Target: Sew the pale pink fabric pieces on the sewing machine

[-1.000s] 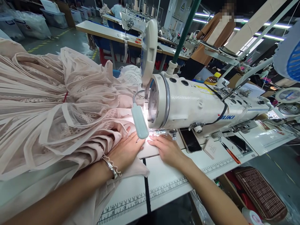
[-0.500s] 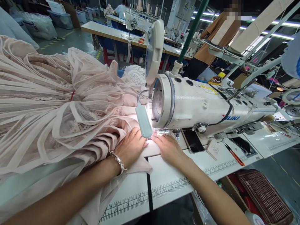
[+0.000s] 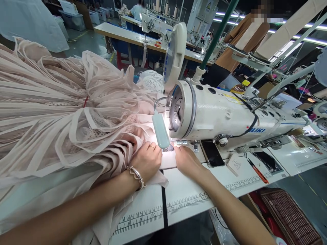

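My left hand (image 3: pixel 148 158), with a ring and a bracelet, is curled closed on the pale pink fabric (image 3: pixel 138 117) left of the needle area. The fabric spreads in a big gathered pile with lace bands and a red tie. My right hand (image 3: pixel 187 160) is bent at the front of the sewing machine (image 3: pixel 217 112), its fingers closed and its fingertips partly hidden; what they pinch cannot be made out. A pale green lamp (image 3: pixel 160 131) hangs between the hands and covers part of the sewing spot, which is brightly lit.
A phone (image 3: pixel 212 153), a card (image 3: pixel 233 164) and orange-handled snips (image 3: pixel 258 170) lie right of my right hand. A printed ruler (image 3: pixel 185 203) runs along the table's front edge. A brown woven basket (image 3: pixel 291 212) stands below. A person (image 3: pixel 233 44) stands behind the machine.
My left hand has curled its fingers tighter on the fabric. My right hand's fingers, stretched out before, are bent now and drawn slightly back. The whole view has shifted a little.
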{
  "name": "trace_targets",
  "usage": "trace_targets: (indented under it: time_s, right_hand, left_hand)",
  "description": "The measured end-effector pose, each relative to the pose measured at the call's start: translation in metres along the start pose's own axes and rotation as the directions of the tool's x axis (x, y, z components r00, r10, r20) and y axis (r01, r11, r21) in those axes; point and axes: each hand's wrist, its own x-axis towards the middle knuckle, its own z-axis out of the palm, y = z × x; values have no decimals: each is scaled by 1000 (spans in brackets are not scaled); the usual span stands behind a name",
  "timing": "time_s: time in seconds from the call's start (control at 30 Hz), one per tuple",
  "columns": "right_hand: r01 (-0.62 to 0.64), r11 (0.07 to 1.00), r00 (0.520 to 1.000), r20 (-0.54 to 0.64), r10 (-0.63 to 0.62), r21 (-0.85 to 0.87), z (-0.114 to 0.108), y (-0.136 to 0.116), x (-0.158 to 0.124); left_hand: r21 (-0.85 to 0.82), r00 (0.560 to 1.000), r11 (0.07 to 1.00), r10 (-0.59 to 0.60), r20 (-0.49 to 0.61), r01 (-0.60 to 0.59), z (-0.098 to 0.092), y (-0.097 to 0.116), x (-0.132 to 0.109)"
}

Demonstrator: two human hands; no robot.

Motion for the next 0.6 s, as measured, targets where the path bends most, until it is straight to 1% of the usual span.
trace_targets:
  time_s: [0.03,0.1,0.2,0.3,0.37,0.43,0.53,0.6]
  right_hand:
    - [-32,999,999,9,32,2,1,0,2]
    - [-67,998,998,17,67,-2,3,2,6]
    - [-30,1000,1000,7,30,6,5,3,7]
    - [6,1000,1000,-8,-6,-15,3,2,3]
    - [8,998,999,-36,-10,-66,0,-2,0]
    - [9,994,996,-84,-18,-108,-1,-5,-4]
    - [26,992,987,-156,-45,-122,1,-6,-7]
    - [47,992,983,-171,-67,-117,4,-4,-9]
  left_hand:
    - [3,1000,1000,-2,8,2,-1,1,1]
    - [-19,999,999,-46,5,46,-3,-1,4]
    - [-136,991,982,-134,-5,132,-1,-11,13]
    - [-239,980,951,-198,26,198,2,-22,20]
    - [-248,976,944,-211,47,216,2,-24,21]
    - [-250,979,946,-197,58,205,1,-25,22]
    - [-276,981,941,-185,61,194,-1,-23,21]
    - [-292,980,936,-190,58,199,-2,-22,21]
